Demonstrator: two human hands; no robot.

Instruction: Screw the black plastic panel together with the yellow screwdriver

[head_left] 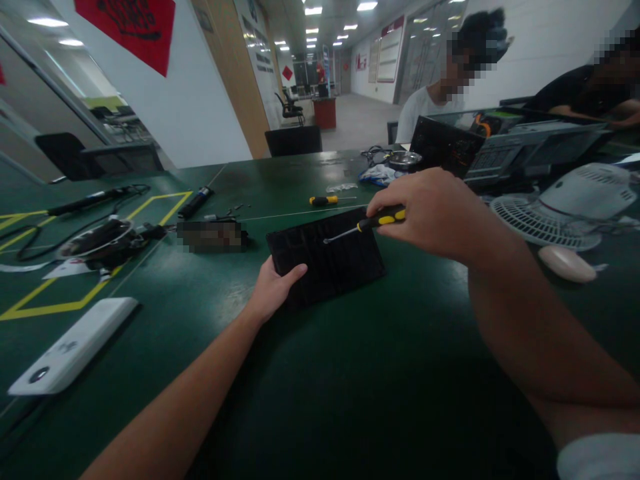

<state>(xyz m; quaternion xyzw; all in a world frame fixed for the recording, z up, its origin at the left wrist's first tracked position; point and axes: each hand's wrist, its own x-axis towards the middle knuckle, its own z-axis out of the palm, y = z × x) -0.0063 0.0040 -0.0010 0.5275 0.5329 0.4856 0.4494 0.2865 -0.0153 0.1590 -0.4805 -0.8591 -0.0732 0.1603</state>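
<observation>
A flat black rectangular panel with raised ribs lies tilted over the green table in front of me. My left hand grips its left edge, thumb on top and fingers underneath. In my right hand is a yellow and black screwdriver, held between thumb and fingers. Its metal shaft slants down to the left, and the tip is at the middle of the panel, by a small bright round spot that I cannot make out clearly. A second yellow and black screwdriver lies on the table beyond the panel.
To the left are a white power bank-like device, a black cabled assembly and a black cylinder. On the right stand a white fan part, a pale computer mouse and an opened computer case. Two people sit beyond.
</observation>
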